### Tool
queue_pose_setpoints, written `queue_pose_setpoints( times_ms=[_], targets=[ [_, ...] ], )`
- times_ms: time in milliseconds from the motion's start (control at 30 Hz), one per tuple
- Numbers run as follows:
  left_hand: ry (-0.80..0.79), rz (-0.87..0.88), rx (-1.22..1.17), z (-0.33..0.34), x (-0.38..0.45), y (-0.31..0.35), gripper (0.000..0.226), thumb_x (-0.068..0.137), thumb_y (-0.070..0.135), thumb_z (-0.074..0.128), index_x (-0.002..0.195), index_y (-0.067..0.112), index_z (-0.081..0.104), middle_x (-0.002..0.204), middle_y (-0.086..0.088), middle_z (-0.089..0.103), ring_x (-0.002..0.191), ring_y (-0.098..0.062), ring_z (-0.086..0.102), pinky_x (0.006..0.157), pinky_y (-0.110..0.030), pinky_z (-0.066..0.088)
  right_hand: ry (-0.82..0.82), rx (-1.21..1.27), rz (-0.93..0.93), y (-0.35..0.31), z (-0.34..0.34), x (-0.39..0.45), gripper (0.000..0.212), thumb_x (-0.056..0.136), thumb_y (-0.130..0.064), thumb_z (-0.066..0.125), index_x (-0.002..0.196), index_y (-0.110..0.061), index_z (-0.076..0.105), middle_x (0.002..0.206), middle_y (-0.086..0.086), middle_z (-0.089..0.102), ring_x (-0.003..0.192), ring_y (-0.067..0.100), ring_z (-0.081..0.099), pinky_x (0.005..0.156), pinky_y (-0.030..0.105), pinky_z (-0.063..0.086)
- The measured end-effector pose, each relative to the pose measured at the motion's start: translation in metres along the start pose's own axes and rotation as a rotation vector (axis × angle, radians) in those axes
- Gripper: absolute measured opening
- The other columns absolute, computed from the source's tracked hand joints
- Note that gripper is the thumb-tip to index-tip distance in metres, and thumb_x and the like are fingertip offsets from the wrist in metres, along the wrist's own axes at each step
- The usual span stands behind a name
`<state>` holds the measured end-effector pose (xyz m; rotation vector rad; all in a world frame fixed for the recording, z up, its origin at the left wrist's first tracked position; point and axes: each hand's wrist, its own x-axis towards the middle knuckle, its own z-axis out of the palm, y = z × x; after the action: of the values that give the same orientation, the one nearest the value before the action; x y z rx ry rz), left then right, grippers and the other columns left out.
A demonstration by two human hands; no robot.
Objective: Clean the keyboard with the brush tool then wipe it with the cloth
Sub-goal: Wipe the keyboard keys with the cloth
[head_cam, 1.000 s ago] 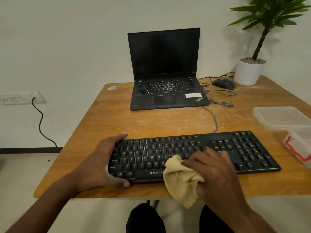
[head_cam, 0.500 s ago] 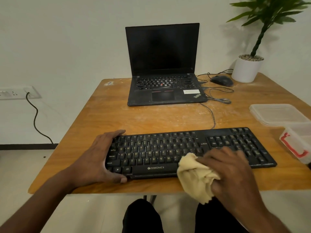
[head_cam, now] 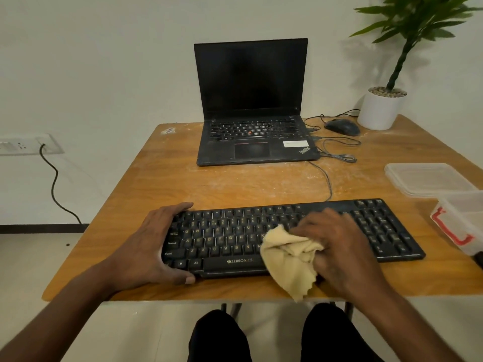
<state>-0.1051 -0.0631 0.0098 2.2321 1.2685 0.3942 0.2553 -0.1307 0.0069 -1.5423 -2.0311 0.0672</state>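
Beige cloth (head_cam: 288,259) bunched in right hand (head_cam: 337,246) fingers, wiping keyboard (head_cam: 379,226); left hand (head_cam: 154,246) fingers clamp its end, steadying it.

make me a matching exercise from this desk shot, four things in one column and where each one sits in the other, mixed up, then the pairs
Things
1. cloth
2. laptop
3. mouse
4. left hand

Places
A. beside the white plant pot, at the far right of the table
B. gripping the left end of the keyboard
C. bunched in the right hand, over the keys
D. open at the far middle of the table, screen dark

Pairs: 1-C, 2-D, 3-A, 4-B
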Motion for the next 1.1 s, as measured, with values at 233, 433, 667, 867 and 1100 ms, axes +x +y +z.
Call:
queue_pose_setpoints(
  times_ms=[233, 433, 667, 867, 1100],
  targets=[
    [0.003, 0.011, 0.002, 0.002, 0.0, 0.001, 0.133, 0.047, 0.079, 0.089, 0.155, 0.061, 0.012, 0.138, 0.052, 0.021, 0.136, 0.018, 0.026, 0.099, -0.018, 0.038, 0.062, 0.054, 0.05, -0.015, 0.007, 0.012, 0.06, 0.05, 0.019, 0.067, 0.095, -0.017, 0.081, 0.089, -0.008, 0.073, 0.079, 0.018, 0.06, 0.065, 0.036, 0.055],
    [0.006, -0.002, -0.015, 0.0, 0.0, 0.001, 0.134, 0.047, 0.079, 0.09, 0.156, 0.061, 0.014, 0.138, 0.052, 0.022, 0.136, 0.019, 0.026, 0.101, -0.019, 0.038, -0.057, 0.18, -0.088, -0.039, 0.02, 0.031, 0.036, 0.07, -0.007, 0.069, 0.098, -0.027, 0.081, 0.093, -0.016, 0.072, 0.085, 0.009, 0.056, 0.064, 0.029, 0.049],
    [0.011, 0.007, -0.016, 0.002, 0.001, -0.002, 0.133, 0.047, 0.076, 0.091, 0.155, 0.061, 0.014, 0.138, 0.052, 0.022, 0.137, 0.017, 0.026, 0.101, -0.017, 0.038, 0.106, 0.104, 0.168, 0.019, -0.015, 0.015, 0.062, 0.054, 0.029, 0.062, 0.1, -0.009, 0.079, 0.084, -0.012, 0.061, 0.082, 0.025, 0.062, 0.072, 0.04, 0.054],
    [0.01, 0.007, -0.012, 0.002, 0.0, 0.0, 0.132, 0.048, 0.074, 0.091, 0.154, 0.063, 0.013, 0.138, 0.053, 0.022, 0.136, 0.019, 0.025, 0.1, -0.017, 0.037, -0.044, 0.093, -0.005, -0.045, 0.025, 0.041, 0.045, 0.073, -0.001, 0.078, 0.109, -0.029, 0.078, 0.101, -0.014, 0.073, 0.085, 0.003, 0.049, 0.066, 0.011, 0.031],
    [0.009, 0.006, -0.019, 0.001, 0.002, -0.001, 0.132, 0.047, 0.077, 0.09, 0.153, 0.065, 0.012, 0.139, 0.051, 0.022, 0.137, 0.016, 0.026, 0.103, -0.02, 0.038, -0.069, 0.102, 0.083, -0.007, 0.01, 0.043, 0.049, 0.072, 0.008, 0.078, 0.108, -0.025, 0.079, 0.099, -0.009, 0.074, 0.086, 0.012, 0.058, 0.07, 0.036, 0.053]
  ],
)
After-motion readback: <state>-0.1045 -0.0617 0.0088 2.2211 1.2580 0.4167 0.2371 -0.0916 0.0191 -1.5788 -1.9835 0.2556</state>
